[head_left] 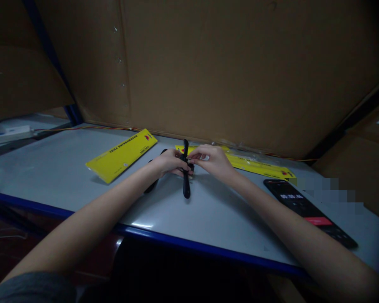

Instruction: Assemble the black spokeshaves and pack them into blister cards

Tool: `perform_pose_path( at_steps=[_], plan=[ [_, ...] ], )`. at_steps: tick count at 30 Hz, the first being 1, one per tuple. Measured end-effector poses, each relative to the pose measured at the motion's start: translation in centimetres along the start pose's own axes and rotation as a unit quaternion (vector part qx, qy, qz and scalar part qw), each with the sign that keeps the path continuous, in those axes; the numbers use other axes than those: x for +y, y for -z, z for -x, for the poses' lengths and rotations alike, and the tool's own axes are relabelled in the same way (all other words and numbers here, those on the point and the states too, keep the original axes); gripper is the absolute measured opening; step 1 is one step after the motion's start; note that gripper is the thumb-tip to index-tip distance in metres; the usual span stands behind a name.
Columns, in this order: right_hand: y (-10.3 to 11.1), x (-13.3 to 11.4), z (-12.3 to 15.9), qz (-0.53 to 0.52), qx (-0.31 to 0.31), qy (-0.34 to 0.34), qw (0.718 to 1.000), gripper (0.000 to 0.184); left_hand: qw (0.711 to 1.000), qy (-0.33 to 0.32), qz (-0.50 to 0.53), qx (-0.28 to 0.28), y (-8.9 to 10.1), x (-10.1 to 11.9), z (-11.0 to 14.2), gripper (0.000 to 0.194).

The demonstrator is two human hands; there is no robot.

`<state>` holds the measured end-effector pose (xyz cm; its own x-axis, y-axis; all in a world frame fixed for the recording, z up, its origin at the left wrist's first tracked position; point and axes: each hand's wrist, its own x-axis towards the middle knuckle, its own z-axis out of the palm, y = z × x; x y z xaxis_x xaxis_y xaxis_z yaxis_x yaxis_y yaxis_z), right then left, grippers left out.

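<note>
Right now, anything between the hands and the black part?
Nothing visible: the left hand and right hand both touch the black part at its middle, with no other object between them.

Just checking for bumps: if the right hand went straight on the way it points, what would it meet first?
The black plastic piece comes first: the fingertips of the right hand point left at it and seem to touch it, though depth is hard to judge here.
</note>
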<state>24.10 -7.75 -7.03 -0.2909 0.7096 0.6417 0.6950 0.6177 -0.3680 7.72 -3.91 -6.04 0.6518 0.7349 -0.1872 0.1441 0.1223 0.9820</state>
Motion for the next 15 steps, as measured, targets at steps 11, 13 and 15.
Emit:
perform_pose_path(
  at_steps=[11,13,15],
  plan=[
    [-0.48,0.40,0.29,0.052,0.001,0.053,0.997,0.018,1.000,-0.002,0.018,-0.013,0.19,-0.13,-0.06,0.036],
    [-0.42,0.48,0.29,0.076,-0.015,0.065,0.995,0.019,1.000,0.000,0.015,-0.012,0.16,-0.15,-0.05,0.036],
    [-0.28,0.45,0.26,0.089,-0.025,0.067,0.993,0.015,1.000,0.005,0.012,-0.013,0.15,-0.15,-0.03,0.035]
  ],
)
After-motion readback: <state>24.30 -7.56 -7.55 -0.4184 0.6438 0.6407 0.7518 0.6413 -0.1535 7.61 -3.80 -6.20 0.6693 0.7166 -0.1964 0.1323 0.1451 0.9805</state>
